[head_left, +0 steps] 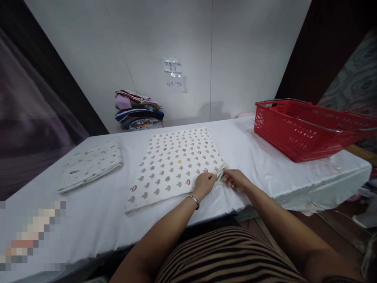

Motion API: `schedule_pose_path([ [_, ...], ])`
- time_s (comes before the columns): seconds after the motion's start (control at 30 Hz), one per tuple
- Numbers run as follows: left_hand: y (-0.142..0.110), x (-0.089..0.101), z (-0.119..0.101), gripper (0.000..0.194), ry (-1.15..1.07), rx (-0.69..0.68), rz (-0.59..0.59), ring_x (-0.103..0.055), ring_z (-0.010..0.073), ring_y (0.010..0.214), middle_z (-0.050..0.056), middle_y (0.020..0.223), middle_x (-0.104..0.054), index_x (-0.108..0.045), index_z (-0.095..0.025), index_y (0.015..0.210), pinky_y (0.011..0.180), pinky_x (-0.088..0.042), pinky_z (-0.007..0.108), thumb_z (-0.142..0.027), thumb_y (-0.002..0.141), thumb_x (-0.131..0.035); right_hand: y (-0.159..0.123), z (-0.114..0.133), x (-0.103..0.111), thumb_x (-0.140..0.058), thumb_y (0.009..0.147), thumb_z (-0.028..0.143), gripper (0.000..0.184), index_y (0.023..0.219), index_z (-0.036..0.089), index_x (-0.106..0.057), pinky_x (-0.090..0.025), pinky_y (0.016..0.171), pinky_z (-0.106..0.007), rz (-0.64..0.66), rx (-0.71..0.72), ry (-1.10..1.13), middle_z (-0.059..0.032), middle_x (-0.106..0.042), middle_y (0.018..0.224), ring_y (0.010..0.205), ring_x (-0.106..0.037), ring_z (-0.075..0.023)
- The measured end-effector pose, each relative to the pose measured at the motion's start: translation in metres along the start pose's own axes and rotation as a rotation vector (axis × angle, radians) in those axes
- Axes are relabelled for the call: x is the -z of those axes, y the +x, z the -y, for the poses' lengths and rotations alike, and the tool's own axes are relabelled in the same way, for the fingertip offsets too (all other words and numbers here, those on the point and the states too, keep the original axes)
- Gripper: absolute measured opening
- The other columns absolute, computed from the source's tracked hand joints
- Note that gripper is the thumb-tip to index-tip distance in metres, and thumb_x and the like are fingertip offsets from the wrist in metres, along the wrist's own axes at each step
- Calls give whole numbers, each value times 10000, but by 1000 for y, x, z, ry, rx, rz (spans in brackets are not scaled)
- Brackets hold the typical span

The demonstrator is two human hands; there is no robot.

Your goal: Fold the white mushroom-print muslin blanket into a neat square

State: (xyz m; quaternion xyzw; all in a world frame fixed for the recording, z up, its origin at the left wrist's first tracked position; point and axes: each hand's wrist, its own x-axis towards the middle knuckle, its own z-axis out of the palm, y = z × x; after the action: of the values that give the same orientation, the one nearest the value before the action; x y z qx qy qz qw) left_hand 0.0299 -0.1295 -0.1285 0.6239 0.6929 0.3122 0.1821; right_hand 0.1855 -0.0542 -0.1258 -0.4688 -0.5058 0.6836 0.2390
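Observation:
A white cloth (pixel 172 167) printed with grey and coloured mushroom shapes lies folded flat on the white-covered table (pixel 97 220). At its near right corner, my left hand (pixel 205 184) pinches the fabric edge between closed fingers; a bracelet circles that wrist. My right hand (pixel 235 179) is at the same corner, thumb and forefinger closed on the gathered edge, other fingers curled beneath. The layers under the corner are partly hidden by my fingers.
Another folded patterned cloth (pixel 94 161) lies to the left. Several folded fabrics (pixel 140 112) are stacked against the wall. A red plastic basket (pixel 297 135) with metal handles stands at the right. Handwritten labels (pixel 174 82) are taped to the wall.

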Motion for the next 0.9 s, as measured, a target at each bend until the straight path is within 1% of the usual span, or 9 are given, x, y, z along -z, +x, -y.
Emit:
schedule_pose_path([
  [0.1, 3, -1, -4, 268, -25, 0, -10, -565, 150, 755, 11, 795, -660, -682, -206, 858, 678, -386, 251, -359, 851, -463, 2, -2, 0, -505, 838, 396, 254, 754, 163, -561, -252, 303, -171, -23, 0, -21, 4, -587, 578, 342, -413, -51],
  [0.17, 6, -3, -7, 274, -36, 4, -21, -578, 156, 811, 15, 897, -671, -659, -211, 1029, 735, -414, 255, -324, 825, -516, 3, -4, 0, -505, 817, 352, 209, 722, 171, -549, -244, 307, -176, -48, -1, -42, 7, -582, 570, 339, -410, -55],
  [0.2, 8, -4, -9, 281, -28, -12, -19, -580, 158, 828, 17, 921, -669, -651, -210, 1056, 763, -422, 260, -300, 823, -522, 3, -5, 1, -503, 804, 326, 183, 705, 175, -537, -238, 307, -180, -63, 7, -46, 9, -579, 563, 337, -408, -58],
  [0.3, 11, -4, -15, 237, 34, -116, -28, -574, 158, 876, 18, 933, -655, -663, -213, 990, 823, -429, 270, -226, 853, -470, 4, -10, 3, -485, 774, 278, 138, 670, 189, -492, -220, 308, -188, -122, 58, -21, 19, -549, 525, 329, -401, -66],
  [0.4, 8, -2, -19, 260, 138, -223, -78, -550, 157, 924, 32, 964, -621, -630, -214, 1014, 841, -426, 272, -183, 883, -408, 3, -15, 6, -473, 770, 293, 151, 654, 202, -444, -215, 312, -187, -158, 92, 22, 37, -506, 496, 332, -395, -68],
  [0.5, 2, 0, -21, 243, 288, -297, 11, -535, 163, 888, 47, 951, -587, -612, -207, 984, 796, -427, 278, -179, 892, -389, 1, -17, 9, -493, 771, 328, 173, 665, 206, -432, -221, 321, -183, -128, 104, 44, 39, -508, 510, 350, -411, -68],
  [0.6, 0, -2, -22, 220, 347, -288, 99, -534, 160, 855, 45, 953, -567, -601, -207, 940, 735, -419, 272, -180, 893, -388, -2, -16, 8, -503, 774, 341, 178, 681, 203, -440, -214, 327, -181, -85, 116, 40, 33, -520, 520, 358, -417, -66],
  [0.8, -3, -8, -27, 214, 365, -299, 116, -527, 183, 875, 58, 959, -565, -591, -203, 973, 730, -394, 300, -145, 869, -412, -3, -15, 6, -511, 763, 323, 160, 694, 189, -456, -209, 338, -185, -54, 141, 29, 19, -542, 537, 369, -427, -66],
  [0.9, -5, -8, -29, 178, 358, -288, 102, -520, 187, 898, 58, 980, -562, -576, -205, 974, 756, -389, 303, -170, 862, -442, -3, -16, 6, -511, 756, 322, 162, 685, 184, -462, -210, 341, -188, -45, 152, 25, 14, -549, 544, 373, -432, -67],
])
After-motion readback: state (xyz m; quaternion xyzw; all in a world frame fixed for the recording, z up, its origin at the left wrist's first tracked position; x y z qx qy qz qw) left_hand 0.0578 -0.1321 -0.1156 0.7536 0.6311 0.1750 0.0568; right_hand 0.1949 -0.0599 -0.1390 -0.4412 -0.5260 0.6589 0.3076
